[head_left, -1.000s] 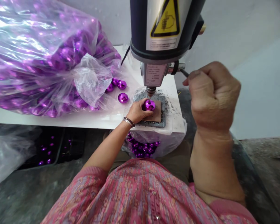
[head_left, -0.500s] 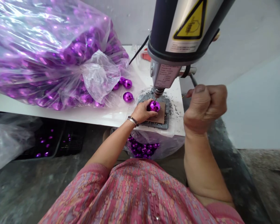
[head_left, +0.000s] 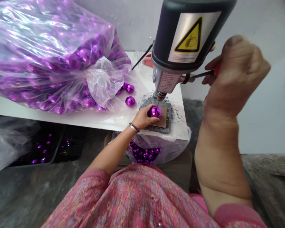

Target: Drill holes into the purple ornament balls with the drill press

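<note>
Between the thumb and fingers of my left hand [head_left: 144,116] is a shiny purple faceted ball [head_left: 156,111], like a mirror-ball ornament. It rests over a brown board [head_left: 163,117] on the grey base plate [head_left: 168,128] of a drill press [head_left: 166,76]. The thin drill bit [head_left: 158,103] points down just above the ball; whether it touches I cannot tell. My right hand [head_left: 237,72] is closed around the red-knobbed feed lever [head_left: 204,74] at the machine's right side. Most of the knob is hidden by the fingers.
A big clear bag [head_left: 61,63] of purple balls fills the table's left. Loose balls [head_left: 130,101] lie beside it. Dark shavings surround the base. Another plastic bag with purple balls [head_left: 144,153] hangs at the white table's [head_left: 104,122] front edge. Black crates [head_left: 45,145] stand lower left.
My right hand has swung up and to the right with the lever. The ball in my left hand has shifted slightly down and left, and the bit now shows more clearly above it.
</note>
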### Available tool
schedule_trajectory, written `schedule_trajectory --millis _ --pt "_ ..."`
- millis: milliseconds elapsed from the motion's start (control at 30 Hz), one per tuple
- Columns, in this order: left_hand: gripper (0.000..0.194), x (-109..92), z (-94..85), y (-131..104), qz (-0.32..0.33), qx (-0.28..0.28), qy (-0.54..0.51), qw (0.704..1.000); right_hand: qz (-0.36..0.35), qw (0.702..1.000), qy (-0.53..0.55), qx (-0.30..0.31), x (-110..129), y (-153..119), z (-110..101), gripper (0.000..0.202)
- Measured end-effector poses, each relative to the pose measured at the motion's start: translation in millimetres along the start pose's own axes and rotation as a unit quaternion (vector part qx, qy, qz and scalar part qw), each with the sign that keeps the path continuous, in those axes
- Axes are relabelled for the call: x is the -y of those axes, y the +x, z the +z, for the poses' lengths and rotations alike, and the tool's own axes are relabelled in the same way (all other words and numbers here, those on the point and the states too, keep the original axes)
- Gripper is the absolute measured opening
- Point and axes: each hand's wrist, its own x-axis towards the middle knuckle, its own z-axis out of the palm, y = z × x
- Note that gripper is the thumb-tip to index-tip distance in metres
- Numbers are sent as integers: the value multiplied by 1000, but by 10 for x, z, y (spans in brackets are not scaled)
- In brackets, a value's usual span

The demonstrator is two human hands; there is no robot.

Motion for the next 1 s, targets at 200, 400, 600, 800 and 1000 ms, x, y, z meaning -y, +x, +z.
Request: schedule_trajectory --millis 200,400,600,800,1000 --pt "69 73 -221 -410 100 108 40 988 25 999 14 -22 42 112 64 35" --pt "41 276 -586 -54 -3 -104 82 991 17 999 21 -25 -2 56 23 35" --pt "38 525 -844 431 -242 -124 168 948 40 999 10 -18 61 11 8 35" --pt "40 497 -698 285 -135 -119 131 975 3 998 49 -37 31 8 57 34" --pt "45 126 -497 146 -79 -68 -121 987 35 999 -19 29 93 261 26 38"
